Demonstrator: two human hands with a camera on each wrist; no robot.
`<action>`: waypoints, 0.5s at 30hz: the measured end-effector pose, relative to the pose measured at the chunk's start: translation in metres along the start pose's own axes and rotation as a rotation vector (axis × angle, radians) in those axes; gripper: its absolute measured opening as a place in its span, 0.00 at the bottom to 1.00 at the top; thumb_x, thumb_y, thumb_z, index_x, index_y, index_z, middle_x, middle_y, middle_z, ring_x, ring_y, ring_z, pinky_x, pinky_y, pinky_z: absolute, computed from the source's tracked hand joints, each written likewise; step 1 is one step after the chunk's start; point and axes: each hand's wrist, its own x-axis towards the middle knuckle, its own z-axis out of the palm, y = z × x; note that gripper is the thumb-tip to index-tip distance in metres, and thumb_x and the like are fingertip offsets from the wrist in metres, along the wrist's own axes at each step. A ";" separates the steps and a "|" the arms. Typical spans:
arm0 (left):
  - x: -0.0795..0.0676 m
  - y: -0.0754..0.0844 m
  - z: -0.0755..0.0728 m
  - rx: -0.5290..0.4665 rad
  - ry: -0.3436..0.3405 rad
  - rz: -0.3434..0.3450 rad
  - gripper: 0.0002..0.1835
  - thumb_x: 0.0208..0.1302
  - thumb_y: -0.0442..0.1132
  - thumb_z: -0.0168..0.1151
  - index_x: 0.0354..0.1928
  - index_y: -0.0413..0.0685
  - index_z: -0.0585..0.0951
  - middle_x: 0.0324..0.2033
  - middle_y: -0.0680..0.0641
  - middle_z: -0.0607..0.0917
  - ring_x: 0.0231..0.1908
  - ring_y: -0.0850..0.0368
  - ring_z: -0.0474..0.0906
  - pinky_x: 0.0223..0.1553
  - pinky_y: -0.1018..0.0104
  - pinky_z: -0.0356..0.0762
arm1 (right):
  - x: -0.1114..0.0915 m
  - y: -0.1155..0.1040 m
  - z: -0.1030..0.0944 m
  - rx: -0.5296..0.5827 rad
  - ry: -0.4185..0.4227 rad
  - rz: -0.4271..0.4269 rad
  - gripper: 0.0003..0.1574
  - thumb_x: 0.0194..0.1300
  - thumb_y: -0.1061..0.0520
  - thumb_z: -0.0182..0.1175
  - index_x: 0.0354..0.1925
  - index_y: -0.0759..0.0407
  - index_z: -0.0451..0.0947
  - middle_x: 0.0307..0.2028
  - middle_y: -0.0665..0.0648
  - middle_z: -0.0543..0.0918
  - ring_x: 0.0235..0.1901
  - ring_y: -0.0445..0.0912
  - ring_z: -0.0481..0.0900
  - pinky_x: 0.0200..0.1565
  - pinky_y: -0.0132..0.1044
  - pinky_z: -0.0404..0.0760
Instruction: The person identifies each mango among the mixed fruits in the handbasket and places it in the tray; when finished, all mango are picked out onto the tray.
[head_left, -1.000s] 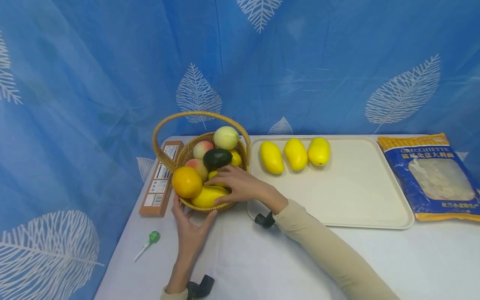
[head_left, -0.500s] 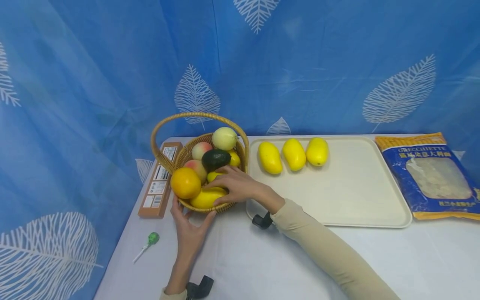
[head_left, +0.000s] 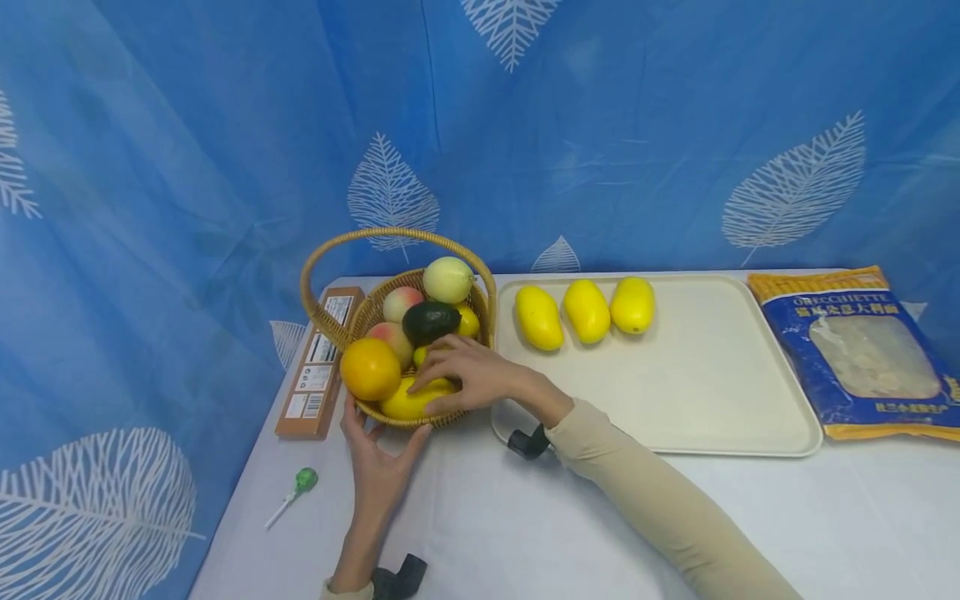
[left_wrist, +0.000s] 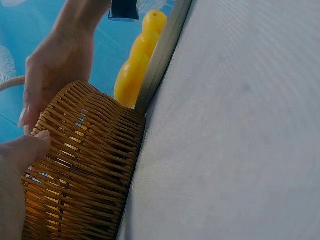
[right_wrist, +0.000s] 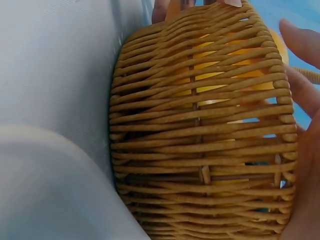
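A wicker basket (head_left: 442, 419) with a tall handle holds an orange (head_left: 371, 369), a mango (head_left: 405, 403), two peaches (head_left: 390, 339), a dark avocado (head_left: 431, 322), a pale green melon-like fruit (head_left: 447, 279) and smaller yellow fruit (head_left: 467, 320). My left hand (head_left: 379, 467) holds the basket's near side, its thumb at the rim in the left wrist view. Over the basket's right rim reaches my right hand (head_left: 472, 372), fingers spread above the mango and thumb by its right end. Its fingertips seem to touch the mango; the wicker partly hides them in the right wrist view.
A beige tray (head_left: 720, 375) right of the basket bears three mangoes (head_left: 588, 311) along its back left. Beyond it lies a blue pasta bag (head_left: 870, 350). A brown box (head_left: 309, 392) stands close on the basket's left, with a green lollipop (head_left: 305, 479) nearer me.
My right fingers have shifted from over the small yellow fruit nearer to the mango's top. My left hand still holds the basket, which stays in place; the head view has moved slightly.
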 end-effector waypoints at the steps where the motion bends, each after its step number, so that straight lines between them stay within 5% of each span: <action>1: 0.000 0.000 0.000 0.001 0.000 0.000 0.61 0.54 0.39 0.75 0.77 0.64 0.39 0.74 0.44 0.46 0.72 0.42 0.52 0.65 0.44 0.63 | -0.001 0.000 0.000 0.011 0.004 -0.011 0.23 0.64 0.37 0.61 0.56 0.37 0.81 0.58 0.45 0.80 0.66 0.46 0.66 0.70 0.51 0.61; 5: 0.000 0.000 -0.001 0.007 0.001 -0.010 0.61 0.54 0.39 0.75 0.77 0.64 0.39 0.75 0.45 0.45 0.72 0.43 0.52 0.65 0.44 0.63 | -0.001 -0.001 0.000 -0.018 -0.017 -0.022 0.24 0.67 0.37 0.58 0.58 0.38 0.79 0.60 0.46 0.78 0.64 0.45 0.70 0.70 0.52 0.60; 15: 0.000 0.003 0.000 -0.005 -0.007 -0.031 0.61 0.53 0.38 0.75 0.77 0.62 0.39 0.75 0.46 0.44 0.72 0.42 0.50 0.66 0.42 0.62 | 0.007 -0.012 -0.001 -0.124 -0.189 0.042 0.25 0.71 0.30 0.44 0.62 0.25 0.73 0.69 0.49 0.70 0.66 0.48 0.61 0.67 0.51 0.56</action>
